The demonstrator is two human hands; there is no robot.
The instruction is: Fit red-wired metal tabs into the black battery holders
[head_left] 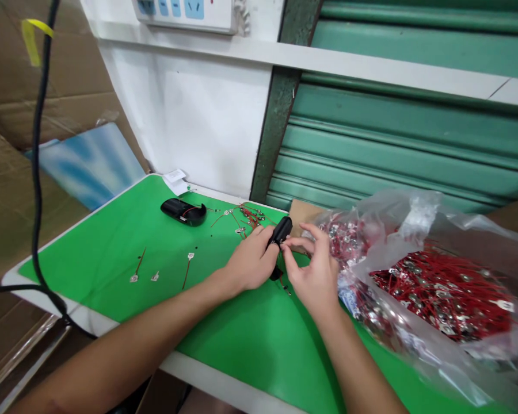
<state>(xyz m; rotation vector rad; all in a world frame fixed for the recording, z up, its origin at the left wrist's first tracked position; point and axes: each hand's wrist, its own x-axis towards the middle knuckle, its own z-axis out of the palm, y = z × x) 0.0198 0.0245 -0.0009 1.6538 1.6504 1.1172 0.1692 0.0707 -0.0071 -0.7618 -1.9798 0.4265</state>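
Note:
My left hand [254, 260] is wrapped round a black plastic housing [282, 230] and holds it tilted above the green mat. Thumb and forefinger of my right hand [314, 273] pinch together at the housing's right side. Whatever small piece lies between those fingertips is too small to make out. Below the housing, a short red wire with a small metal end [287, 289] hangs down or lies on the mat; I cannot tell which. Another black housing [183, 212] with a red wire across it rests at the back left.
A clear plastic bag [423, 207] full of red wires with metal tabs [449, 293] stands at the right. Several loose wired tabs [190, 256] and a small bunch of red wires [252, 216] lie on the green mat [155, 302]. A black cable [37, 172] hangs at the left.

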